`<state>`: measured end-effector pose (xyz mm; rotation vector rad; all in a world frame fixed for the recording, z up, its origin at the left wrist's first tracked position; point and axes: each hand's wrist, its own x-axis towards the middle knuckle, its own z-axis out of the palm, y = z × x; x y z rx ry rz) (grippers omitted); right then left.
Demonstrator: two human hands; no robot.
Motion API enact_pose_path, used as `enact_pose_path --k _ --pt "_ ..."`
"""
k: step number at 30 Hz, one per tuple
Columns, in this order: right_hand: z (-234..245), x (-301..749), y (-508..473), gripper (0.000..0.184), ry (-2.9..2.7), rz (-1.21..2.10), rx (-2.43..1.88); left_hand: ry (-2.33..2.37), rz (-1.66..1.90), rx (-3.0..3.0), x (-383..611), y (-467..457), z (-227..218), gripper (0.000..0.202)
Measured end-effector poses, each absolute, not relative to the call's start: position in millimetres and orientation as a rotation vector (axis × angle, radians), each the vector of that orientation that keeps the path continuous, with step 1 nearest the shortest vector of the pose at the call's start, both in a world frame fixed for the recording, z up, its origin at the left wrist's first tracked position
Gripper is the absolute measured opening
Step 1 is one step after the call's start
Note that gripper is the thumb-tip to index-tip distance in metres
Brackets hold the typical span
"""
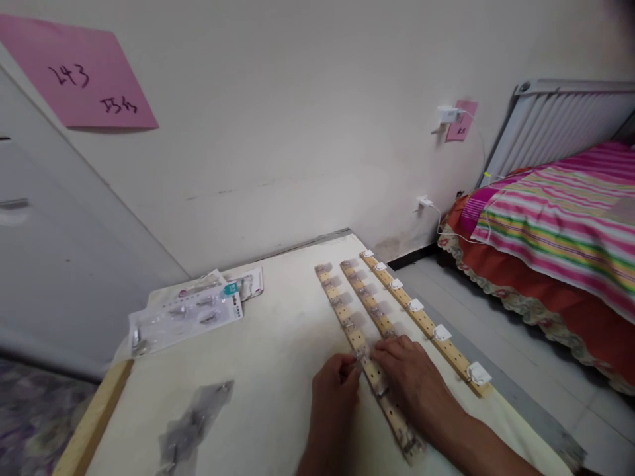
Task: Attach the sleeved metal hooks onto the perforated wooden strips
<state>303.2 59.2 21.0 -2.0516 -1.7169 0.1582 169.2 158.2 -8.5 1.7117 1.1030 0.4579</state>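
Head view, near to far. At the near left of the pale surface [278,344] lies a clear bag [193,423] of small metal parts, well apart from both hands. The left hand [332,396] comes in from the bottom edge with fingers curled; its grip is clenched, thumb and fingertips drawn together on a small metal fitting [358,357] on the left strip [342,314], a perforated wooden slat that runs diagonally away and passes between the two hands. The right hand [411,383] lies palm down across this slat and the middle strip [364,297], hiding the near part of the latter; its grip is released, the fingers only laid on the wood. Both slats carry a row of similar metal fittings. Just beside them, the right strip [421,320] bears white square hooks [441,332] at even spacing and lies close to the surface's right edge. Farther left lies a blister pack [183,317] holding a few metal pieces, with a second pack [248,281] behind it; its contents are too small to tell. Beyond the surface are a grey floor [496,311], a bed [560,218] with a striped cover, a radiator [570,112], and a wall [297,132] with a charger [449,114] and a pink sheet [79,73].
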Motion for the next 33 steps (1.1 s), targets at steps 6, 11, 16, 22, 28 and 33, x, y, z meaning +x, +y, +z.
enact_pose_path --k 6,11,16,22,28,33 --pt "22.2 302.6 59.5 0.022 -1.705 0.194 -2.039 1.068 0.482 1.748 170.1 157.3 -10.0 0.018" --pt "24.5 301.6 59.3 0.017 -1.698 0.202 -2.057 1.044 0.507 1.819 170.7 156.3 -12.7 0.019" --pt "24.0 301.1 58.9 0.017 -1.701 0.190 -2.061 1.048 0.520 1.846 171.3 155.3 -13.8 0.018" --pt "22.8 301.3 58.7 0.019 -1.703 0.184 -2.069 1.052 0.531 1.858 171.5 154.8 -14.3 0.017" --pt "22.6 300.2 58.1 0.023 -1.693 0.182 -2.076 1.037 0.558 1.875 171.2 153.7 -14.5 0.016" --pt "22.3 300.2 58.6 0.022 -1.683 0.189 -2.060 1.046 0.568 1.878 171.3 153.0 -15.0 0.016"
